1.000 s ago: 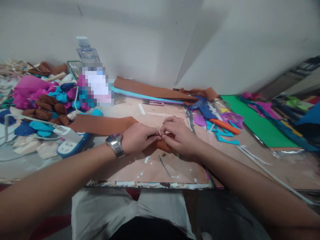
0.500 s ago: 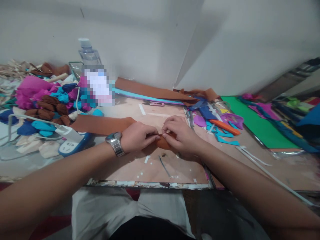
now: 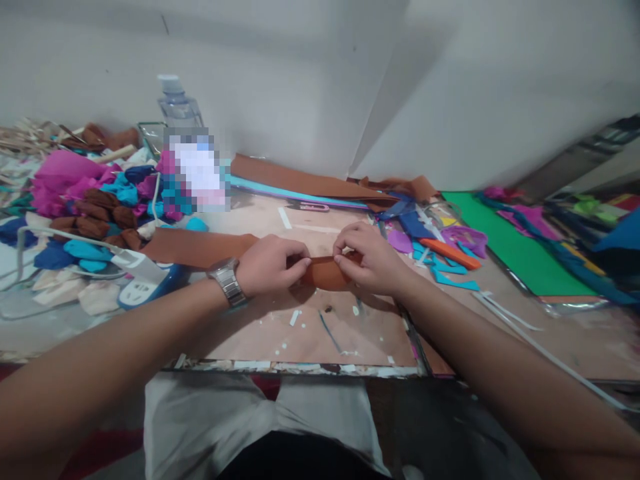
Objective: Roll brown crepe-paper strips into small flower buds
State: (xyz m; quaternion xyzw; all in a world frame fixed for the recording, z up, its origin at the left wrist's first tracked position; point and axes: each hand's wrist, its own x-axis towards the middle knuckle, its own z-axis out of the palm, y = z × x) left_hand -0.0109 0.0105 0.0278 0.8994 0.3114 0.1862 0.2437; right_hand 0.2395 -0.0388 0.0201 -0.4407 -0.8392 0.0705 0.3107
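Note:
Between my two hands stretches a brown strip (image 3: 325, 273) of thin sheet material, its upper edge pinched and its lower part curving down over the board. My left hand (image 3: 273, 265), with a metal watch on the wrist, grips it between thumb and forefinger. On the other side my right hand (image 3: 367, 257) pinches the same edge with thumb and fingers. A wider brown length (image 3: 205, 248) runs out leftward from behind my left hand; whether it is one piece with the strip is hidden. Beneath both hands lies a light wooden board (image 3: 260, 333) with small white scraps.
Crumpled colourful bundles (image 3: 75, 183) and a power strip (image 3: 145, 287) with a white cable are at the left. A bottle (image 3: 180, 110) stands behind a blurred-out patch. Folded brown sheets (image 3: 300, 180) lie at the back. Coloured offcuts (image 3: 445, 250) and a green sheet (image 3: 515, 247) are at the right.
My hands have moved apart along the strip's edge, the left one leftward and the right one slightly right and up. More of the brown strip shows between them.

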